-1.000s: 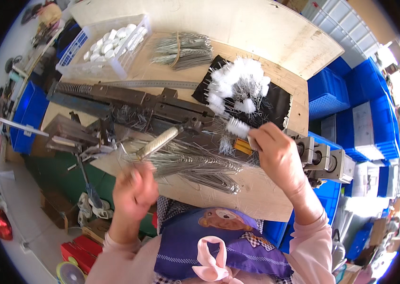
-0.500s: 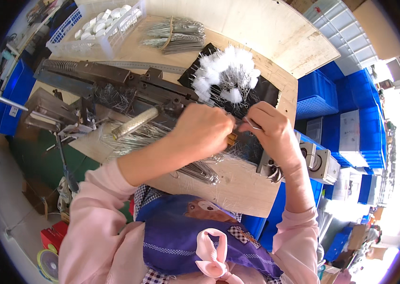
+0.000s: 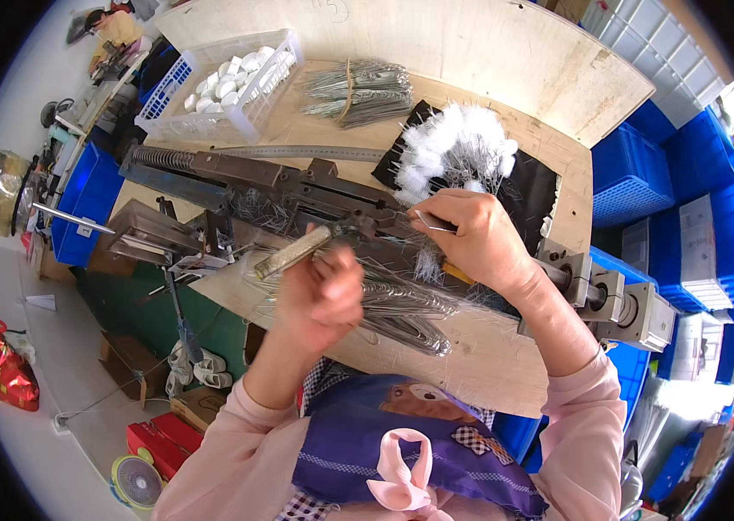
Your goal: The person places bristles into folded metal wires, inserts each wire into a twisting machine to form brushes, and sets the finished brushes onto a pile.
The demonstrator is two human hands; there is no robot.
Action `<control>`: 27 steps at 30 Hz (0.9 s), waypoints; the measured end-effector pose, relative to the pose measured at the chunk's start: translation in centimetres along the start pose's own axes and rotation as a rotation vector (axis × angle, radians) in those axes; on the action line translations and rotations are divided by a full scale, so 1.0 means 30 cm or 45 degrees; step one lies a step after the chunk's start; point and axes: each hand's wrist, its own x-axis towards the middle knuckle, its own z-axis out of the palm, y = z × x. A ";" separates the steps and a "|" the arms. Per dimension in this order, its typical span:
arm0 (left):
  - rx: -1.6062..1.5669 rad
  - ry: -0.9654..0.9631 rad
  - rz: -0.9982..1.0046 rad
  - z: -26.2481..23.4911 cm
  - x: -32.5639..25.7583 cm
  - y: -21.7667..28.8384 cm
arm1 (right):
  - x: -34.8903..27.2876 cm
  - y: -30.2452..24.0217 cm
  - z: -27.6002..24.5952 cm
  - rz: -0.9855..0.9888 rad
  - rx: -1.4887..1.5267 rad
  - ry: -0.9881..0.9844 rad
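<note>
My left hand (image 3: 324, 295) is at the tape-wrapped lever handle (image 3: 290, 253) of a long dark metal bench fixture (image 3: 263, 178). Its fingers are bent and smeared by motion, so I cannot make out whether they grip the handle. Over the fixture's right end, my right hand (image 3: 482, 236) pinches a thin shiny metal piece (image 3: 436, 222) between thumb and fingers. Just beyond that hand, small white-bristled brushes with wire stems (image 3: 454, 143) lie heaped on a black mat (image 3: 534, 184). Bent wires (image 3: 410, 328) lie below the fixture, between my hands.
A clear plastic basket (image 3: 250, 122) of white round pieces stands at the back left, beside a banded wire bundle (image 3: 358, 91). A metal shaft unit (image 3: 606, 295) sits at the right edge. Blue crates (image 3: 632, 174) are stacked beyond. A wooden board (image 3: 471, 52) borders the back.
My left hand has left my right hand's side and moved left and nearer to me, to the lever handle. The right hand stays by the fixture's end, still pinching. The whole view has shifted.
</note>
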 end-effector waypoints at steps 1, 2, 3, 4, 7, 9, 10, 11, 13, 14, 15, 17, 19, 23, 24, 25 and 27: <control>0.048 0.002 -0.016 0.111 0.023 0.011 | -0.006 0.009 -0.005 0.001 -0.032 -0.012; 0.091 0.002 -0.035 0.194 0.040 0.013 | -0.015 0.019 -0.010 0.006 -0.067 -0.026; 0.072 0.077 -0.021 0.230 0.034 -0.041 | -0.014 0.015 -0.008 0.005 -0.061 -0.022; 0.141 0.055 0.004 0.230 0.034 -0.058 | -0.017 0.006 -0.008 0.043 -0.077 -0.031; 0.437 0.099 0.094 0.149 0.032 -0.039 | -0.004 -0.005 0.002 0.075 -0.071 -0.040; 1.600 0.621 0.002 0.143 0.059 -0.108 | 0.003 -0.011 0.017 0.060 -0.042 -0.066; 1.581 0.643 0.018 0.075 0.059 -0.112 | 0.002 -0.011 0.016 0.052 -0.046 -0.056; 2.116 0.606 0.364 -0.038 0.060 -0.105 | 0.003 -0.021 0.003 0.042 -0.053 -0.048; 2.636 0.608 0.735 -0.098 0.054 -0.075 | 0.004 -0.032 0.002 0.049 -0.159 -0.060; 2.421 0.506 0.626 -0.076 0.062 -0.068 | 0.001 -0.037 0.002 0.031 -0.203 -0.054; 2.203 0.399 0.539 -0.063 0.050 -0.061 | -0.008 -0.072 0.001 -0.056 -0.367 0.000; 1.906 0.652 0.495 -0.149 -0.084 0.038 | -0.081 -0.122 0.006 -0.173 -0.592 0.036; 1.330 1.042 0.620 -0.188 -0.213 0.144 | -0.222 -0.153 0.019 0.006 -0.459 -0.108; 1.174 1.349 0.965 -0.121 -0.331 0.262 | -0.304 0.023 0.095 0.446 -0.790 -0.088; 1.197 1.290 0.938 -0.121 -0.323 0.279 | -0.310 0.094 0.097 0.492 -0.773 -0.044; 1.221 1.232 0.912 -0.125 -0.314 0.286 | -0.313 0.138 0.093 0.470 -0.743 -0.030; 1.258 1.263 0.969 -0.165 -0.286 0.272 | -0.308 0.164 0.092 0.476 -0.731 0.000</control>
